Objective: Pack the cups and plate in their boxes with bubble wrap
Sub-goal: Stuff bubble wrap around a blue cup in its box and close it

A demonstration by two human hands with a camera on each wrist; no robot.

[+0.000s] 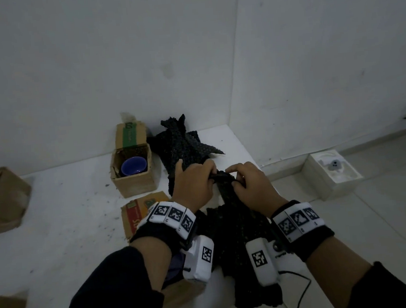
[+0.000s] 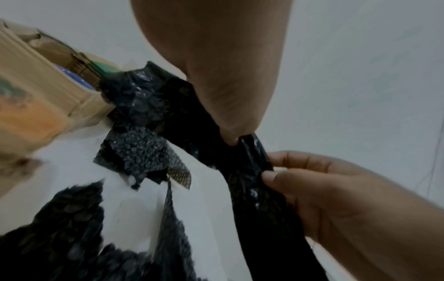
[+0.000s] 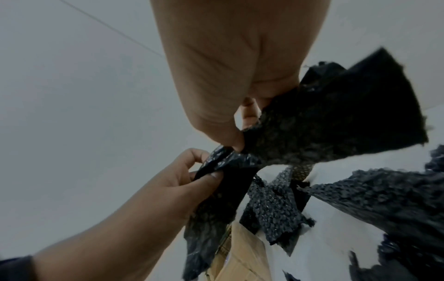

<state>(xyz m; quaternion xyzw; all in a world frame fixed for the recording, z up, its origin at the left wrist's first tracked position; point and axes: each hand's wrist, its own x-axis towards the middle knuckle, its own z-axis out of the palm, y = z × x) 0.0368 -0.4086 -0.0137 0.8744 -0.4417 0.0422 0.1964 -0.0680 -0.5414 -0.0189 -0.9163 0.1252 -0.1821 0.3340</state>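
Observation:
My left hand point(image 1: 205, 175) and right hand point(image 1: 236, 179) both pinch the bunched top edge of a black bubble wrap sheet point(image 1: 238, 236), which hangs down between my wrists over the table's front edge. In the left wrist view the left hand point(image 2: 228, 136) and right hand point(image 2: 271, 174) grip the same twisted strip of wrap point(image 2: 254, 199). The right wrist view shows the wrap point(image 3: 336, 117) fanning out past the right hand point(image 3: 236, 144), with the left hand point(image 3: 211, 174) below. A blue cup point(image 1: 133, 166) stands inside an open cardboard box point(image 1: 133, 184). No plate is visible.
More black bubble wrap point(image 1: 181, 143) is piled by the wall behind my hands. A flattened box with a red label point(image 1: 135, 216) lies near my left wrist. Brown boxes point(image 1: 0, 201) sit at the far left. A white foam tray point(image 1: 331, 174) rests on the floor, right of the white table point(image 1: 68, 227).

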